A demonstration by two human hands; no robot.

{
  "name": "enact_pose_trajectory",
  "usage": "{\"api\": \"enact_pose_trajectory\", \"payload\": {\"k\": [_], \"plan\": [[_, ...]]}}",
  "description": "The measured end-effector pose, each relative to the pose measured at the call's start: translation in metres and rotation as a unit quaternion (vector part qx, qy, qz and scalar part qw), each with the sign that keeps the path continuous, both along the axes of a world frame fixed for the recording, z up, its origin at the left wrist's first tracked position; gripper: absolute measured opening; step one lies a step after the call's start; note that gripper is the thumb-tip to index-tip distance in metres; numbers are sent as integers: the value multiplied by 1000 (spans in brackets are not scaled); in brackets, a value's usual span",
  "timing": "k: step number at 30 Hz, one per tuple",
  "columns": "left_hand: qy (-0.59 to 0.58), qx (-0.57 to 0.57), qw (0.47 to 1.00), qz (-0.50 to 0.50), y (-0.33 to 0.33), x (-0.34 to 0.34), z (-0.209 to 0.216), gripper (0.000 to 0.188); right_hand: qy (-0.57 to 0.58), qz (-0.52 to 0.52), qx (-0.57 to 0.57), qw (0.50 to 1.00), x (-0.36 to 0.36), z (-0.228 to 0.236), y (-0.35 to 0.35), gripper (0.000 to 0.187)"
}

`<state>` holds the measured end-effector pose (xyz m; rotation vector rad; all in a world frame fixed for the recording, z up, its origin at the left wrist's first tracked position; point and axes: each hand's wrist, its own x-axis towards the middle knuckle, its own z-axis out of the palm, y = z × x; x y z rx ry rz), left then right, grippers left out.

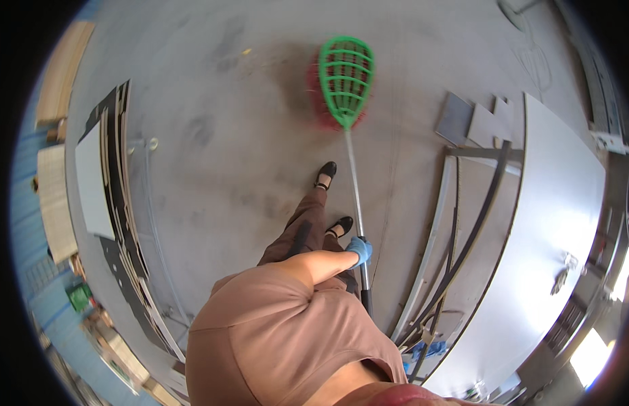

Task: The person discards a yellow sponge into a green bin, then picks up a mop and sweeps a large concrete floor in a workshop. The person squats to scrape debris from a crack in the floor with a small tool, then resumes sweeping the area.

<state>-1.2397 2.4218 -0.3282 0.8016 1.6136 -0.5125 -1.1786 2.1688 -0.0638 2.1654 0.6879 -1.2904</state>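
Note:
A broom with a green, openwork, teardrop-shaped head point(346, 78) reaches out ahead of me over the grey floor. Red bristles under the head are smeared by motion. Its slim metal handle point(355, 176) runs back toward my body and turns black near the grip. My left hand point(360, 251), in a blue glove, is closed around this handle beside my hip. My torso hides the handle's upper end. A small blue patch shows at the right edge of my shirt; whether it is my right glove I cannot tell, and no fingers show there.
A yellow scrap point(246, 51) lies beyond the broom. Dark and pale boards point(91, 179) stand in a stack on the left. To the right are a white panel point(554, 223), long metal strips point(456, 260) and flat offcuts point(455, 116). Cables lie at the far right.

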Motion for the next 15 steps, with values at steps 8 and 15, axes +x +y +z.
{"api": "enact_pose_trajectory", "payload": {"k": [8, 15], "plan": [[-162, 89, 683, -706, 18, -35, -41, 27, 98, 29, -9, 995, 8, 1, 45, 34], [-39, -89, 987, 131, 133, -100, -62, 25, 131, 82, 71, 986, -29, -37, 176, 35]]}}
